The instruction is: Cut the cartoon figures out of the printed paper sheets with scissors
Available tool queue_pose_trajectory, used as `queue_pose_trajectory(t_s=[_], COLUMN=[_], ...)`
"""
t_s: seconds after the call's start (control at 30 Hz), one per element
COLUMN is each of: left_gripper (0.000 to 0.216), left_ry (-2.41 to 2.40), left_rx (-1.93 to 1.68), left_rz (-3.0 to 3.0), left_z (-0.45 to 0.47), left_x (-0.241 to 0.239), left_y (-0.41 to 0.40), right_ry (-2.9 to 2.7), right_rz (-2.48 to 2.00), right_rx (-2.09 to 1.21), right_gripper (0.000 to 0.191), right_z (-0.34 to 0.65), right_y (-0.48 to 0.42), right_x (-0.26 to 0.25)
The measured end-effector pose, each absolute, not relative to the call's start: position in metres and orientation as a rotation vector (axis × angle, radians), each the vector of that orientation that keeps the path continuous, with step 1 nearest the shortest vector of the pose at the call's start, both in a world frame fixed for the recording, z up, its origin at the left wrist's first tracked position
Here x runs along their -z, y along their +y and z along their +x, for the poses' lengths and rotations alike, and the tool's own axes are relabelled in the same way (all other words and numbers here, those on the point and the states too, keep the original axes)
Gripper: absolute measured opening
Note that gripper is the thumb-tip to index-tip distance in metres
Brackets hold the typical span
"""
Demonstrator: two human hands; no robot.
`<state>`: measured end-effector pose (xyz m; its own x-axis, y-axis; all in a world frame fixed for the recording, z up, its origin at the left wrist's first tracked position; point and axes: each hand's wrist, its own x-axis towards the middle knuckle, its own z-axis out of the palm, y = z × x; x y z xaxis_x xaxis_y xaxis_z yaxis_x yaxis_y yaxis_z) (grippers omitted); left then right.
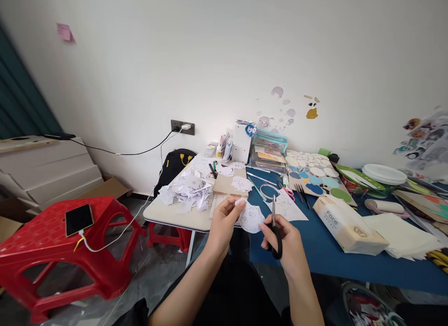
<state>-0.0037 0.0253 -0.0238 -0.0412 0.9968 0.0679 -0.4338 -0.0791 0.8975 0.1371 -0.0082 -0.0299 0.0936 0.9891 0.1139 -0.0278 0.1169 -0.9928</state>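
Observation:
In front of me my left hand (226,218) pinches the upper left edge of a white paper cutout (251,217) printed with line drawings. Black-handled scissors (276,239) are in my right hand (284,237), their blades pointing up and away from me. The fingertips of that hand also reach the cutout's right edge. Behind the paper, more cutouts (241,183) lie on a light brown board (224,188). A printed sheet (290,207) rests on the blue mat just beyond the scissors.
Paper scraps (191,190) are heaped on the left of the table. On the right stand a tissue pack (350,225), a board of coloured shapes (317,174), tweezers (301,195) and a tape roll (269,190). A red stool (66,237) bears a phone (79,220) on a charging cable.

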Motion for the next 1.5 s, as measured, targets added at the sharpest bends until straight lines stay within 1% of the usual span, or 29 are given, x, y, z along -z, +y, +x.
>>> queue_pose_trajectory(t_s=[0.23, 0.4, 0.53, 0.73, 1.27, 1.5], left_gripper=[0.019, 0.018, 0.016, 0.017, 0.018, 0.014], left_ry=[0.747, 0.829, 0.929, 0.946, 0.954, 0.927], left_rx=[-1.356, -1.334, -1.384, -1.383, -1.323, -1.382], left_rz=[0.884, 0.93, 0.97, 1.032, 0.96, 0.937], left_z=[0.002, -0.008, -0.023, -0.044, -0.073, -0.077], left_x=[0.021, 0.006, -0.004, -0.004, 0.0, 0.003], left_y=[-0.002, -0.011, -0.011, -0.009, -0.002, -0.002], right_ry=[-1.086, -1.308, -1.512, -1.557, -1.676, -1.712], right_rz=[-1.103, -1.031, -0.897, -0.781, -0.869, -0.933], right_rx=[-1.035, -1.127, -1.231, -1.258, -1.304, -1.209], right_gripper=[0.028, 0.021, 0.02, 0.018, 0.011, 0.011], right_z=[0.122, 0.128, 0.127, 0.106, 0.084, 0.074], right_y=[-0.024, -0.034, -0.028, -0.019, -0.001, -0.002], right_x=[0.034, 0.029, 0.024, 0.024, 0.029, 0.027])
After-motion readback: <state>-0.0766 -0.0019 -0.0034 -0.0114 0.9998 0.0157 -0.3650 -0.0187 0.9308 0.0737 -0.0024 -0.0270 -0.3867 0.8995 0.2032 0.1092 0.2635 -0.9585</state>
